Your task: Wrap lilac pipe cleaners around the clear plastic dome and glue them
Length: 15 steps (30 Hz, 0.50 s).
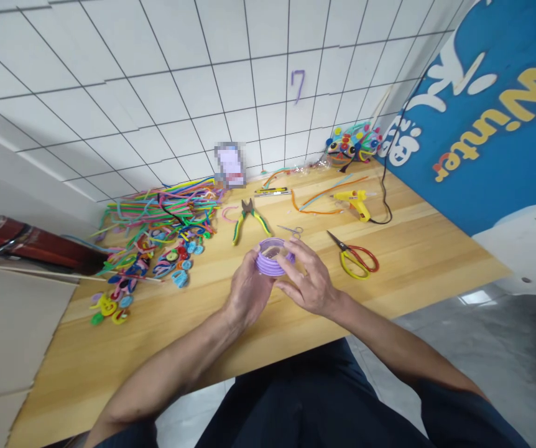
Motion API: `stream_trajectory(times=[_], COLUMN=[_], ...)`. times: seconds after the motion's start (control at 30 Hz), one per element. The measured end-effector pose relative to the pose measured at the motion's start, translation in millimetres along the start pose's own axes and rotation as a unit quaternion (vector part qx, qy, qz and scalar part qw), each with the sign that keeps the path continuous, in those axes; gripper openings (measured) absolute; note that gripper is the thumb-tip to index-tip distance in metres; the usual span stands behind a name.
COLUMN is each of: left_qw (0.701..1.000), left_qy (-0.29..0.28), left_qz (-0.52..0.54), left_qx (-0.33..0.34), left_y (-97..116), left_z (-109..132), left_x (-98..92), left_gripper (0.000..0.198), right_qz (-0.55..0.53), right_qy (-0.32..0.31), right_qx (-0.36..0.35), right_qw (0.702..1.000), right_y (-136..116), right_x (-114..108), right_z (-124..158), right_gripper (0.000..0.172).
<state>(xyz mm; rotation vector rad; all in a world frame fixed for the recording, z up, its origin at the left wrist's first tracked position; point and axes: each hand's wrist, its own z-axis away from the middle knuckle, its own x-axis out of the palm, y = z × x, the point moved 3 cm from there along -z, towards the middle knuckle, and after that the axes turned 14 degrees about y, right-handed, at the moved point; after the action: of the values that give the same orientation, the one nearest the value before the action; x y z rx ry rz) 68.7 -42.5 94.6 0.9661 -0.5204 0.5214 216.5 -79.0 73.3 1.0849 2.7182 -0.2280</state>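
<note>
Above the wooden table I hold a purple coiled ring (270, 266), which looks wound from pipe cleaner and is hollow in the middle. My left hand (250, 289) grips it from the left side and below. On the right, my right hand (309, 277) has its fingers at the ring's rim, with the thumb under them near its lower edge. Just beyond the ring lie small scissors (292, 231). Pliers with green and yellow handles (249, 221) rest behind my left hand. Larger scissors with red and yellow handles (355, 255) lie right of my right hand.
Pipe cleaners (165, 208) and small coiled pieces (175, 258) cover the left side, beside a dark red flask (44, 246). A yellow glue gun (356, 202) with a black cord lies back right. Behind stand a phone (231, 165) and a colourful craft piece (352, 143).
</note>
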Motion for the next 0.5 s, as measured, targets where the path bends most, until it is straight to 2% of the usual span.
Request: stream_trajectory(times=[0.13,0.23,0.5], left_qw=[0.999,0.999,0.999], left_qy=[0.034,0.036,0.034], left_qz=[0.000,-0.004,0.002], left_qx=[0.005,0.009,0.038], left_y=[0.5,-0.7,-7.8], left_z=[-0.7,-0.6,0.3], left_x=[-1.2,-1.4,-1.2], left_gripper=[0.034,0.032,0.028], right_qz=[0.002,0.001,0.002], right_qy=[-0.029,-0.022,-0.014], right_qx=[-0.007,-0.005,-0.006], right_qw=[1.000,1.000,1.000], right_y=[-7.8,-9.6,-9.0], right_x=[8.7,9.7,6.5], right_z=[-1.9,0.6,5.9], right_gripper=[0.071,0.073,0.069])
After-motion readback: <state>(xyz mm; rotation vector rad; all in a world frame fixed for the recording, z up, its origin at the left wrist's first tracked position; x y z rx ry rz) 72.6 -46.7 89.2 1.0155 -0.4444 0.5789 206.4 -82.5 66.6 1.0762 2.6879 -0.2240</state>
